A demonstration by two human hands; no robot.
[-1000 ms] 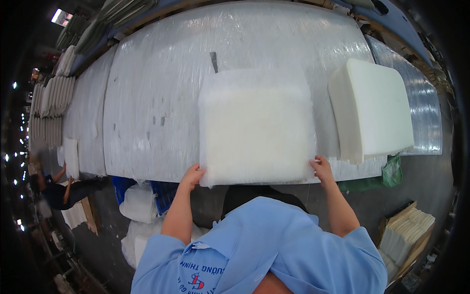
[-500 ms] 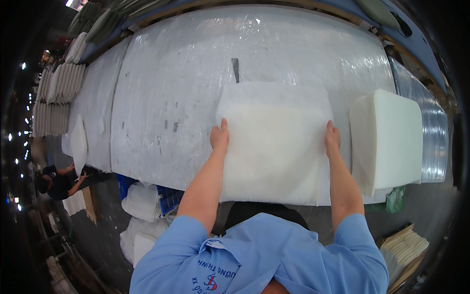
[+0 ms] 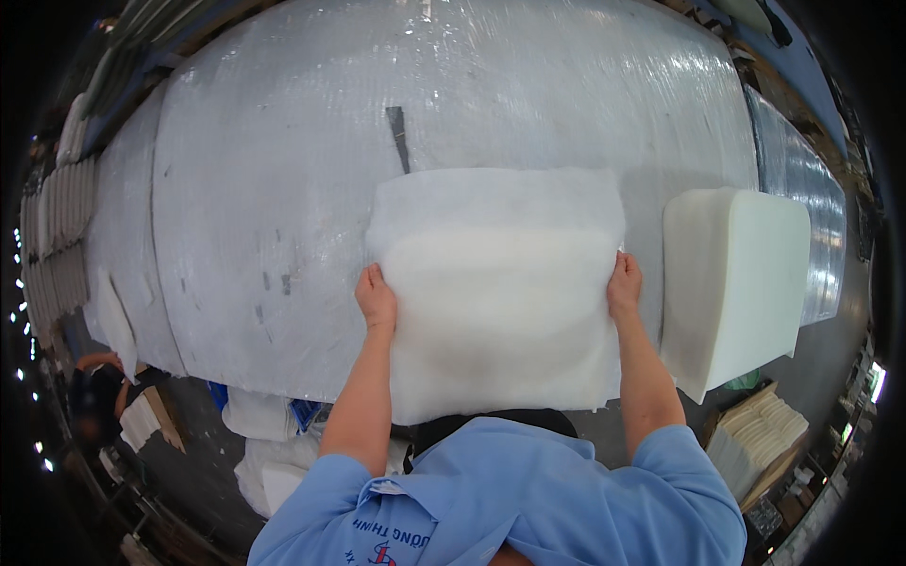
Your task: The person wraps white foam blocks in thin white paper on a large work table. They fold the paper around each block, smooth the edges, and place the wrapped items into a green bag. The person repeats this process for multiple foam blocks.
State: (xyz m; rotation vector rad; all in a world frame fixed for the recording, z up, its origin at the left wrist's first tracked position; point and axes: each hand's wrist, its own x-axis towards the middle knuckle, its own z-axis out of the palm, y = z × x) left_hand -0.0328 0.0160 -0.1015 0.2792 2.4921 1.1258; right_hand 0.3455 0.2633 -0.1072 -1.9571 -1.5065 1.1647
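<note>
A soft white sheet of wadding lies in front of me on the plastic-covered table, its near edge against my body. Its middle looks creamier and thicker, like a foam pad under or inside it, but the layers are hard to tell apart. My left hand is closed on the sheet's left edge. Opposite it, my right hand pinches the right edge. To the right of that hand stands a stack of white foam cushion pads with rounded corners.
Grey tape marks the table beyond the sheet. At far left another person handles a white pad, near stacked pads. White bundles sit below the table's front left edge. A box of pads stands at lower right.
My fingers have curled in and now grip the sheet's side edges. The sheet's near part has risen and bulges slightly. The whole view has shifted.
</note>
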